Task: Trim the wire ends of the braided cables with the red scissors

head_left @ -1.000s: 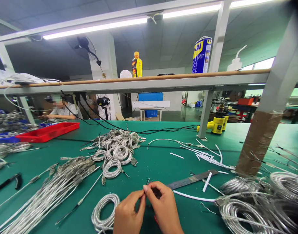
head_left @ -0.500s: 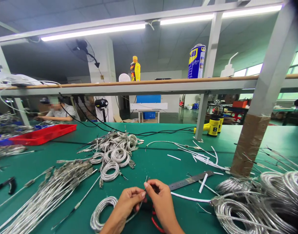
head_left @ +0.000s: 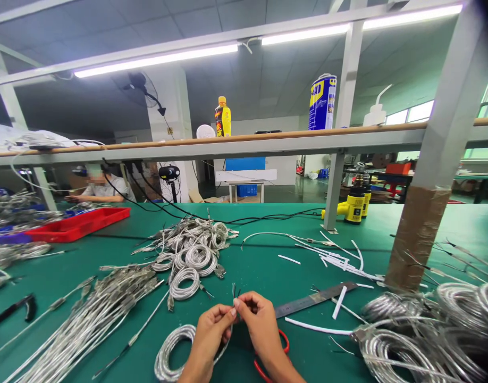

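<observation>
Low in the middle of the head view, my left hand point(head_left: 212, 332) and my right hand point(head_left: 258, 327) meet fingertip to fingertip. Both pinch the end of a silver braided cable whose thin wire ends point(head_left: 236, 292) stick up above the fingers. The rest of that cable lies as a coil point(head_left: 168, 354) on the green table point(head_left: 260, 266), just left of my left hand. A red-handled tool point(head_left: 284, 344) lies under my right wrist, mostly hidden.
Straight silver cables point(head_left: 88, 314) are heaped at left and small coils point(head_left: 194, 247) behind. Large coils point(head_left: 419, 330) fill the right. A steel ruler point(head_left: 316, 299) and white tubing pieces point(head_left: 339, 260) lie right of my hands. A taped post point(head_left: 421, 234), red tray point(head_left: 78, 223), seated person point(head_left: 102, 183).
My hands stay pinched on the cable end and have shifted slightly up. The wire ends now stick out more clearly above my fingers. More of the red tool handle shows.
</observation>
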`<act>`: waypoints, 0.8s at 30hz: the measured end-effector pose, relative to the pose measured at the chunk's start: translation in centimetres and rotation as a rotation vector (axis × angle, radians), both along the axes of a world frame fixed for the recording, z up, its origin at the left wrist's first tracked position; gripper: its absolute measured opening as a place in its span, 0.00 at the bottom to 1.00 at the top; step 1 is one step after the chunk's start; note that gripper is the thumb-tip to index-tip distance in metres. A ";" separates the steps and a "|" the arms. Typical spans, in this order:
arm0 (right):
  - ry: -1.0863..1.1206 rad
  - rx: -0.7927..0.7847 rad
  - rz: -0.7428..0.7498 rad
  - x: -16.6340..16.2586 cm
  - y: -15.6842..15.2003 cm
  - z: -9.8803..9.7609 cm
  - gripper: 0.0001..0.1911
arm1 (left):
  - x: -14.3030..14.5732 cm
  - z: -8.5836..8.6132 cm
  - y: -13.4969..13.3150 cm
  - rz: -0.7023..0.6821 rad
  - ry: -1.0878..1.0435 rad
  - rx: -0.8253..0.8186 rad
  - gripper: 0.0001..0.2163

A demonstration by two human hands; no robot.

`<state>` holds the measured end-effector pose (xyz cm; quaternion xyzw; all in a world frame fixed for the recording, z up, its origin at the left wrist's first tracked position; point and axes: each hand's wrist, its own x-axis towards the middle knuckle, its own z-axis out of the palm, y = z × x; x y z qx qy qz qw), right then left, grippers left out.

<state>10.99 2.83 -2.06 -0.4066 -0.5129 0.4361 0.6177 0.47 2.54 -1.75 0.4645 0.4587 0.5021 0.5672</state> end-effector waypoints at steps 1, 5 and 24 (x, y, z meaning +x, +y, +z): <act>-0.001 0.003 -0.002 0.0 -0.1 0.0 0.10 | 0.0 0.0 0.0 0.005 -0.002 -0.003 0.14; -0.027 0.006 -0.050 -0.4 -0.1 -0.1 0.08 | 0.0 0.0 0.1 0.011 -0.020 -0.009 0.14; -0.177 0.002 -0.194 -1.1 0.8 -0.6 0.11 | 1.0 -0.2 -0.6 0.084 0.246 0.092 0.12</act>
